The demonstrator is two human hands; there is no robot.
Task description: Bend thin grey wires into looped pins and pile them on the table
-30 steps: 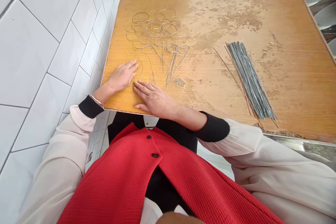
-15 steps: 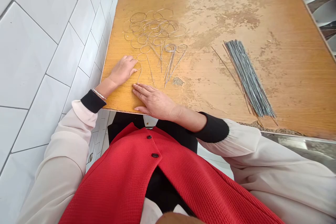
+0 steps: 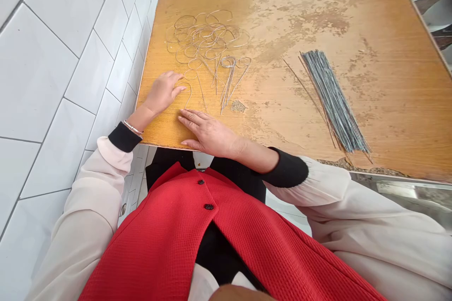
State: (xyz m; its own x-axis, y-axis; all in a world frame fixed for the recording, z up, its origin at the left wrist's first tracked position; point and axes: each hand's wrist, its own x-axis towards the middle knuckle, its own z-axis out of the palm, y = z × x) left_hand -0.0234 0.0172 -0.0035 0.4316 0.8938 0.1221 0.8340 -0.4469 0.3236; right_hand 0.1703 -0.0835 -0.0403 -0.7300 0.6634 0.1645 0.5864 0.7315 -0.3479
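Note:
A thin curved wire [image 3: 191,93] lies near the table's front left, between my two hands. My left hand [image 3: 163,92] is open at the wire's upper end, thumb and fingers apart; whether the thumb touches the wire I cannot tell. Flat on the table rests my right hand [image 3: 212,134], fingers stretched out, with its fingertips at the wire's lower end. Just beyond lie several wires with looped ends [image 3: 229,62] and straight tails. A tangle of wire loops [image 3: 205,35] spreads farther back.
On the right of the worn wooden table [image 3: 268,117] lies a thick bundle of straight grey wires [image 3: 335,101]. A few loose straight wires [image 3: 310,101] are beside it. A white tiled wall [image 3: 88,66] runs along the left.
My left thumb and fingers have spread apart by the wire. My right hand has stayed flat in nearly the same place. The view has shifted slightly.

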